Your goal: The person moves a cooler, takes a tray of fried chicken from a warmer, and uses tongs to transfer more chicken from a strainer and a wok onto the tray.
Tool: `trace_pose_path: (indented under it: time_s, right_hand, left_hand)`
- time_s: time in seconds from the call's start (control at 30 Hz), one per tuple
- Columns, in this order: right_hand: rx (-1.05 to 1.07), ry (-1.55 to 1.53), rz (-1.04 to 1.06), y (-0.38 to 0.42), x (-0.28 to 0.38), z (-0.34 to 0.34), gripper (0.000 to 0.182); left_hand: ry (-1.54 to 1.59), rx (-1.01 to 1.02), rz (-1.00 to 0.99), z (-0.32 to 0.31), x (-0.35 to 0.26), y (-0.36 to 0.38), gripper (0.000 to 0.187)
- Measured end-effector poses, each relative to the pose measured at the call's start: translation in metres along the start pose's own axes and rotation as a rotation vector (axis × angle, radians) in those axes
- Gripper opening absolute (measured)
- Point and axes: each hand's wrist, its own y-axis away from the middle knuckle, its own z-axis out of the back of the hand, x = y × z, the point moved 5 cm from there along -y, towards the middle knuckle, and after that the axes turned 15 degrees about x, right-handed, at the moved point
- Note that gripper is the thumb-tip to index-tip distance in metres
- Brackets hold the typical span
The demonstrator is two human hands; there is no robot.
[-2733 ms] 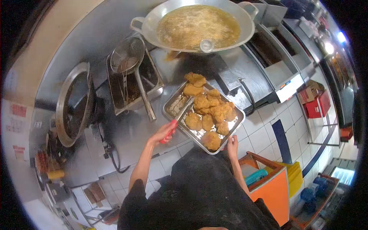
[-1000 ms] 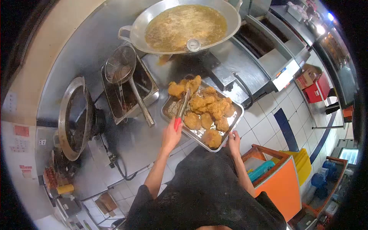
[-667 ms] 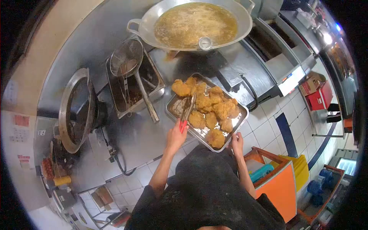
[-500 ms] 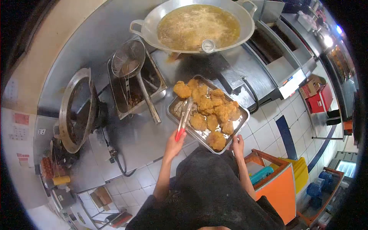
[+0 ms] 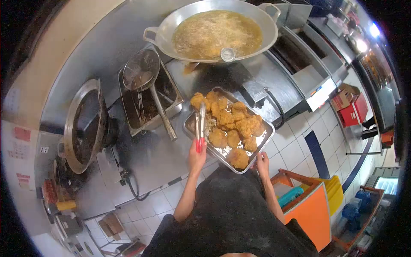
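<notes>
Looking craggy and golden-brown, fried pieces (image 5: pixel 248 127) lie on a tray (image 5: pixel 261 139).

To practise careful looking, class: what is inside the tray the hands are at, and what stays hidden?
Browned food pieces crowd the tray, with tongs reaching over its left part. Shiny patches show between pieces; the tray floor directly beneath them is covered.

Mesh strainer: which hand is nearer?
Left: the left hand, on the tongs, is below-right of the strainer in view; the right hand is farther right, on the tray.
</notes>
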Motion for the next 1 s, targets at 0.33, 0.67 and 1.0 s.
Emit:
trace_pose_path:
  time_s: [0.33,0.67,1.0]
  right_hand:
    - [-0.064,0.055,0.034,0.000,0.000,0.003,0.017]
    - [-0.019,0.074,0.034,-0.002,0.000,0.004,0.018]
    - [-0.065,0.116,0.034,0.000,0.004,0.004,0.017]
  left_hand:
    - [0.038,-0.014,-0.177,-0.001,0.009,0.000,0.055]
    - [-0.545,0.318,-0.152,0.046,-0.078,-0.044,0.058]
    - [-0.732,0.321,0.090,0.059,-0.128,0.004,0.065]
